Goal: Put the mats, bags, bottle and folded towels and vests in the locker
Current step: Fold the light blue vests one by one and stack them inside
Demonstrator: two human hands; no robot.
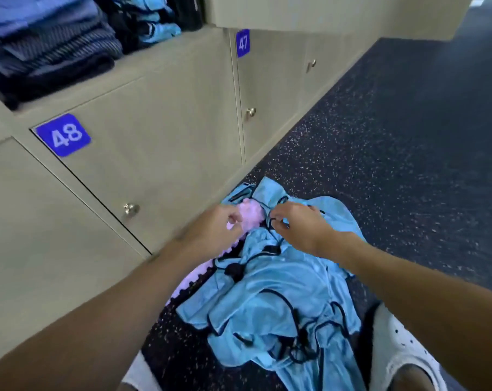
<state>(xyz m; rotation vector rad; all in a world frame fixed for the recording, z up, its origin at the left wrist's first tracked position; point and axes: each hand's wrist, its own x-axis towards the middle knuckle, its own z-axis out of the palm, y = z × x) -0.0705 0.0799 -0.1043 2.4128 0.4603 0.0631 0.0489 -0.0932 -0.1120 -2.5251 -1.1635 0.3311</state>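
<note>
On the speckled floor (380,136), crumpled light-blue vests (267,292) with black trim, right grip (298,221) pinching that trim, left grip (219,224) unclear.

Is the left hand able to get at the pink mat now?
Likely yes: the left hand is at the uncovered end of the pink mat; blue vests hide only part.
</note>
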